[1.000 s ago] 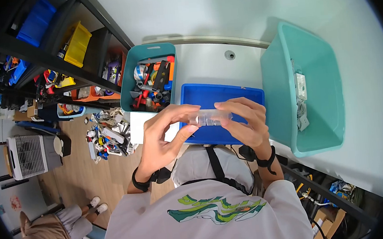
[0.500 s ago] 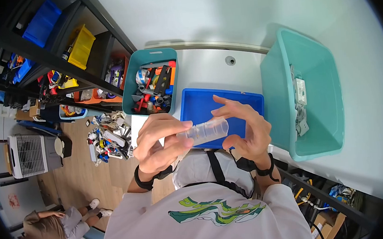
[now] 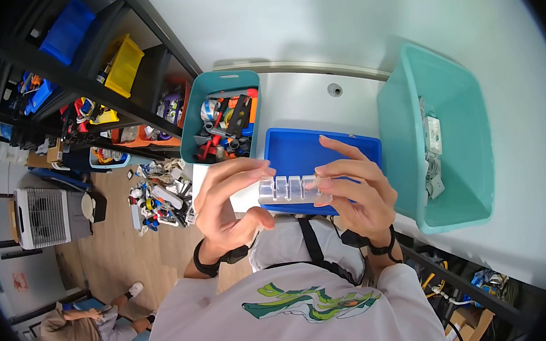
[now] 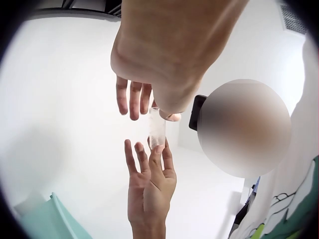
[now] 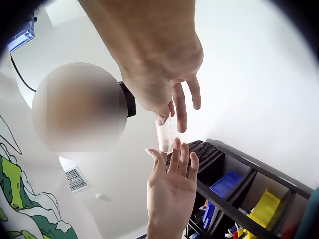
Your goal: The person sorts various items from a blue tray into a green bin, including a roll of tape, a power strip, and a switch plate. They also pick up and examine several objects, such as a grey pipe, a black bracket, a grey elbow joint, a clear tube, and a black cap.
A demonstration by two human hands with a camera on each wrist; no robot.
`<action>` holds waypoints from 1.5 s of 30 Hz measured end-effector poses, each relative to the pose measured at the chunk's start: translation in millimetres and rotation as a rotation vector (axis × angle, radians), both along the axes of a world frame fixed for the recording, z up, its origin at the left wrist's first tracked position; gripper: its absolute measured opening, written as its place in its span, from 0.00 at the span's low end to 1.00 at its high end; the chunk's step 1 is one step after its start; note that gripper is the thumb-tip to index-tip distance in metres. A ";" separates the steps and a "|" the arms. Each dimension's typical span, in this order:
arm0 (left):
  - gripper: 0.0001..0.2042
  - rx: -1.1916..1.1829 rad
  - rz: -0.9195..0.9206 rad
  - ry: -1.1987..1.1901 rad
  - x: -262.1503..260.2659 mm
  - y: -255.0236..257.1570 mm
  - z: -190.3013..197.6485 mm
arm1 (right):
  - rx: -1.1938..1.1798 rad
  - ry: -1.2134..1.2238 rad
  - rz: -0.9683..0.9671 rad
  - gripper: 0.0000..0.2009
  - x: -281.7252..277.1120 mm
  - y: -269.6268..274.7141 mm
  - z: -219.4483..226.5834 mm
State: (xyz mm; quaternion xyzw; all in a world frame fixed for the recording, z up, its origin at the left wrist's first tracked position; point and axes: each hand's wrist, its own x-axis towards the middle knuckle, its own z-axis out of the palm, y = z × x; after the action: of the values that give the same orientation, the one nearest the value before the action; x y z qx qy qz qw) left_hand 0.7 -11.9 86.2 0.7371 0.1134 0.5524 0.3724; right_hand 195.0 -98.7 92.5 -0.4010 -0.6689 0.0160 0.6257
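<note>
A clear plastic tube (image 3: 289,188) with several slits along its upper side is held level in front of my chest. My right hand (image 3: 365,195) pinches its right end between thumb and fingers, the other fingers spread. Beside the left end is my left hand (image 3: 222,199), its fingers stretched above the end and its thumb apart from the tube. In the right wrist view the same tube (image 5: 163,135) hangs from the right thumb and finger, and the left hand (image 5: 172,196) faces it with fingers spread. Below the hands lies a blue tray (image 3: 322,135).
A teal bin (image 3: 187,136) of assorted tools and parts stands behind left on the white table (image 3: 302,90). At right is a large mint bin (image 3: 465,179) with white cables and adapters. Shelving (image 3: 155,83) rises at left, and loose items (image 3: 161,193) lie on the floor. Another person (image 3: 82,330) sits lower left.
Both hands held the tube a second ago. Then the left hand held it alone, tilted; now the right hand pinches its right end, the left fingers have opened, and its slits face upward.
</note>
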 end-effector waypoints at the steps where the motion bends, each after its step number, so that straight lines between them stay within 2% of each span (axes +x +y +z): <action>1: 0.22 0.003 0.009 0.002 -3.1 1.1 -2.3 | 0.003 0.002 0.009 0.18 0.3 0.2 -1.4; 3: 0.20 -0.098 -0.049 0.203 -11.5 3.0 -8.1 | -0.044 -0.167 -0.057 0.18 0.3 -0.4 -5.1; 5: 0.17 -0.186 -0.043 0.227 -14.2 1.9 -15.0 | -0.098 -0.241 -0.056 0.18 3.4 -1.7 -7.3; 7: 0.16 -0.419 -0.118 0.222 -18.3 1.5 -28.4 | -0.152 -0.317 -0.059 0.18 3.3 -0.8 -9.8; 9: 0.14 -0.481 -0.086 0.197 -23.1 5.9 -42.0 | -0.301 -0.367 -0.111 0.20 1.9 1.7 -13.0; 11: 0.13 -0.387 0.135 0.481 -35.5 23.1 -58.7 | -0.357 -0.342 -0.145 0.20 6.4 0.8 -20.4; 12: 0.11 -0.420 0.228 0.596 -40.2 32.8 -62.9 | -0.417 -0.318 -0.187 0.20 9.0 -1.5 -25.1; 15: 0.10 -0.356 0.463 0.658 -68.8 82.2 -127.6 | -0.562 -0.210 -0.273 0.20 15.6 -14.4 -39.1; 16: 0.10 -0.398 0.526 0.788 -76.6 97.3 -135.4 | -0.605 -0.210 -0.294 0.19 18.2 -19.4 -42.3; 19: 0.13 -0.437 0.580 0.791 -90.2 148.0 -181.5 | -0.686 -0.174 -0.359 0.18 23.8 -29.9 -49.4; 21: 0.16 -0.434 0.584 0.825 -93.2 189.4 -229.9 | -0.700 -0.184 -0.385 0.18 26.7 -34.9 -54.7; 23: 0.19 -0.423 0.573 0.849 -80.9 222.6 -250.3 | -0.711 -0.198 -0.430 0.17 26.9 -37.8 -58.7; 25: 0.26 -0.635 0.594 0.975 -61.8 243.3 -259.9 | -0.829 -0.172 -0.441 0.18 24.9 -44.9 -61.1; 26: 0.29 -0.726 0.581 0.948 -54.0 255.3 -264.1 | -0.827 -0.172 -0.464 0.18 24.3 -48.3 -62.7; 29: 0.28 -0.829 0.604 1.083 -32.6 278.7 -271.5 | -0.948 -0.139 -0.448 0.17 23.2 -61.4 -68.8; 33: 0.27 -0.947 0.569 1.020 -24.3 326.8 -328.0 | -1.048 -0.132 -0.505 0.17 23.0 -80.6 -78.8; 35: 0.25 -1.088 0.511 0.984 -19.2 337.7 -346.0 | -1.064 -0.105 -0.536 0.17 21.4 -82.5 -79.2; 36: 0.25 -1.089 0.496 0.992 -15.1 331.7 -333.1 | -1.094 -0.063 -0.534 0.17 21.0 -85.2 -78.0; 38: 0.27 -0.881 0.575 1.255 -9.7 320.7 -307.5 | -1.139 -0.016 -0.549 0.17 20.9 -91.8 -76.1; 39: 0.27 -0.881 0.561 1.263 -11.8 322.3 -309.6 | -1.148 -0.010 -0.546 0.17 21.1 -92.1 -77.4; 41: 0.28 -0.711 0.534 1.393 -25.5 325.5 -310.1 | -1.164 -0.004 -0.536 0.17 22.0 -93.0 -81.6; 42: 0.28 -0.670 0.534 1.394 -25.2 312.2 -285.5 | -1.169 -0.021 -0.528 0.17 22.4 -92.9 -84.1; 43: 0.28 -0.677 0.535 1.400 -30.1 307.1 -276.8 | -1.173 -0.039 -0.518 0.17 22.9 -92.5 -85.6; 45: 0.26 -0.761 0.433 1.224 -40.4 295.8 -267.7 | -1.190 -0.066 -0.512 0.17 27.0 -87.3 -86.0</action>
State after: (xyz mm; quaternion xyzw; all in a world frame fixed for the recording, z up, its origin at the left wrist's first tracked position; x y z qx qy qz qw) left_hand -39.7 283.9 -181.4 0.6941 0.6257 0.0275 0.3550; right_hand 222.0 -186.0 6.4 -0.8262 -0.4479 0.2220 0.2599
